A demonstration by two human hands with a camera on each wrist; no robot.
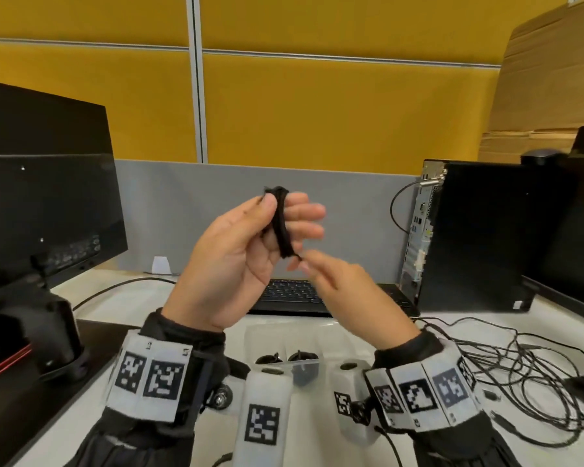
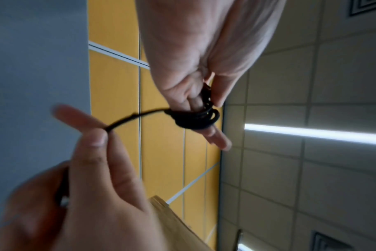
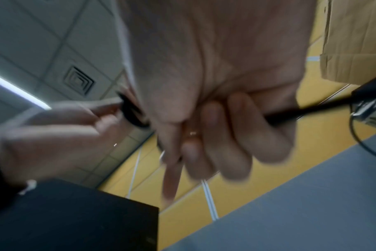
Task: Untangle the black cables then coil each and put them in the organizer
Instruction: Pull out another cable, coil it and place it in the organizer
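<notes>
At far left stands a black flat monitor [image 1: 44, 197]; beside it the left hand [image 1: 246, 251] pinches a tight coil of thin black cable [image 1: 282, 227], wound round its fingers and raised above the desk; the right hand [image 1: 348, 291] pinches the coil's loose tail, seemingly finishing the wrap; below sits the clear plastic compartmented organizer [image 1: 331, 335], some small dark coils seemingly already in its cells; at right a loose tangle of black cables [image 1: 520, 375] lies on the white desk, so much appears left; no brand or writing is readable, only square black-and-white code tags [image 1: 164, 379] on the wristbands.
</notes>
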